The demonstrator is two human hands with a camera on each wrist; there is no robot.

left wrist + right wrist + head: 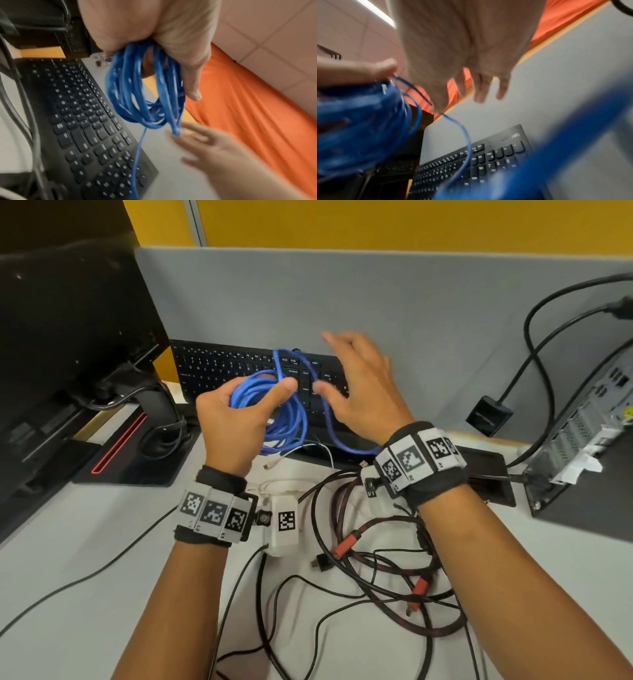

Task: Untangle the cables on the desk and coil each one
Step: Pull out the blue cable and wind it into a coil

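My left hand (236,409) grips a bundle of loops of blue cable (274,405) above the keyboard, thumb pressed over the top strands. The coil (142,86) hangs from that fist in the left wrist view. One loose blue strand (325,419) arcs up over the keyboard and runs down under my right wrist. My right hand (356,385) hovers just right of the coil with fingers spread and holds nothing; its fingers (481,86) show straight in the right wrist view. A tangle of black and dark red braided cables (383,570) with orange plugs lies on the desk below my wrists.
A black keyboard (219,371) leans against the grey partition (376,296). A monitor stand (137,446) sits at left, a computer case (589,440) at right with black power cables. A thin white cable (294,453) lies under the coil.
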